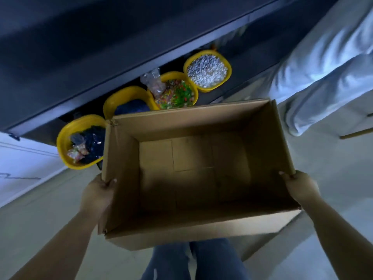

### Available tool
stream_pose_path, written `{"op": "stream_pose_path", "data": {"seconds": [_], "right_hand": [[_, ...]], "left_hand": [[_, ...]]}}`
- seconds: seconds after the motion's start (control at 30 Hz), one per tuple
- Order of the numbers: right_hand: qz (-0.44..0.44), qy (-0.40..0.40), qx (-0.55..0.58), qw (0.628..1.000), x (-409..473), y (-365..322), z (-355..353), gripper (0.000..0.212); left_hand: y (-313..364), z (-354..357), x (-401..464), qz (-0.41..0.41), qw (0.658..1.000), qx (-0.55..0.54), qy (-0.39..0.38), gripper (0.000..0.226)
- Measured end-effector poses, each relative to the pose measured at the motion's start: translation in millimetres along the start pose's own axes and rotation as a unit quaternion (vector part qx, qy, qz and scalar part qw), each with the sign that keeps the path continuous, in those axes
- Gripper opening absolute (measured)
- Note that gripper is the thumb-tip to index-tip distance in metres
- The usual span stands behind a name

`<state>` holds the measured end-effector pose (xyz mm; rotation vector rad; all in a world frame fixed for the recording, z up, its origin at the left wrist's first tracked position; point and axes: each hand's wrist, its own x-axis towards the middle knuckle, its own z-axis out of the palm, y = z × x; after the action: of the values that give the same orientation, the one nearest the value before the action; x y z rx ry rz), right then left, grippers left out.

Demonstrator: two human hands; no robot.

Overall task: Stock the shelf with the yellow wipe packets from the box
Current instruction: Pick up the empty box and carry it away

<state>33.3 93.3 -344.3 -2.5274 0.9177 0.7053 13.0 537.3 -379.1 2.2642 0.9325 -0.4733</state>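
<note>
A brown cardboard box (193, 122) fills the middle of the head view, top open, with only bare cardboard showing inside. No yellow wipe packets are in view. My left hand (96, 194) grips the box's left wall, thumb hooked over the rim. My right hand (298, 185) grips the right wall, fingertips over its edge. The box hangs above my legs in blue jeans (193, 261). A dark shelf (101, 57) runs diagonally beyond the box.
Several yellow tubs sit on the floor under the shelf edge: one with white beans (207, 71), one with colourful bits (175, 93), one with dark blue goods (129, 102), one with wrapped packets (80, 142). A pale cloth-covered mass (323, 77) lies at the right.
</note>
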Motion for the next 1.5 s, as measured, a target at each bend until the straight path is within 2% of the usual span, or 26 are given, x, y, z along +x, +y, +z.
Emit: {"op": "stream_pose_path", "data": {"seconds": [0.2,0.4,0.73,0.87,0.97,1.1,1.23,1.5], "right_hand": [[0.093,0.039,0.053,0.993,-86,63,-26,0.039],[0.178,0.090,0.145,0.969,-153,101,-35,0.039],[0.268,0.193,0.184,0.926,-230,169,-78,0.042],[0.290,0.238,0.209,0.903,-251,201,-108,0.037],[0.306,0.263,0.222,0.887,-258,221,-128,0.033],[0.307,0.298,0.245,0.870,-261,250,-148,0.039],[0.308,0.318,0.274,0.854,-261,283,-166,0.036],[0.344,0.334,0.300,0.825,-262,339,-195,0.035]], "left_hand": [[50,-22,-21,0.132,0.985,0.094,-0.064,0.036],[122,-34,-31,0.246,0.955,0.150,-0.077,0.037],[246,-4,-94,0.411,0.889,0.167,-0.112,0.040],[293,11,-137,0.474,0.858,0.164,-0.113,0.038],[325,19,-167,0.511,0.838,0.161,-0.109,0.038],[358,26,-213,0.534,0.828,0.140,-0.095,0.036],[387,40,-259,0.559,0.813,0.144,-0.077,0.036],[434,95,-318,0.590,0.789,0.127,-0.111,0.031]]}}
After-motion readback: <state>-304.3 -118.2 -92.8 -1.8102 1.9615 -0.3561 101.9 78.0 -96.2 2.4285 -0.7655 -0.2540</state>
